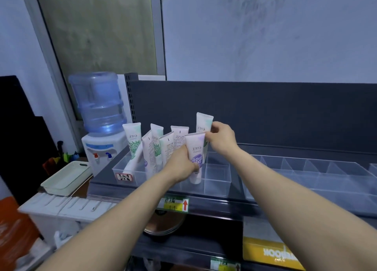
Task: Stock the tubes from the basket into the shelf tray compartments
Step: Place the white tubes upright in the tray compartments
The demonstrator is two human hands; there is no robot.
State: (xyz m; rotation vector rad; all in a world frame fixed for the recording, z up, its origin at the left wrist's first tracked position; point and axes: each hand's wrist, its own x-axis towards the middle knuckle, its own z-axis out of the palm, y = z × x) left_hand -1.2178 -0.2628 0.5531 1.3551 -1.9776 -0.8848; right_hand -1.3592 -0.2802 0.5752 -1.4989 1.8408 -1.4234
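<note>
A clear divided shelf tray (216, 181) sits on the dark shelf. Several white tubes stand cap-down in its left compartments, some leaning. My left hand (181, 164) grips a white tube with a purple label (196, 148), upright in a front compartment. Behind it my right hand (221, 139) pinches the upper edge of a taller tube with green print (203, 124), which stands in a rear compartment. A pale green basket (67, 178) lies to the left on a white surface; I see no tubes inside it.
A second clear divided tray (306, 168) stretches along the shelf to the right. A water dispenser (102, 128) stands left of the shelf. A dark back panel (265, 111) rises behind the trays. A yellow box (271, 254) lies on the lower shelf.
</note>
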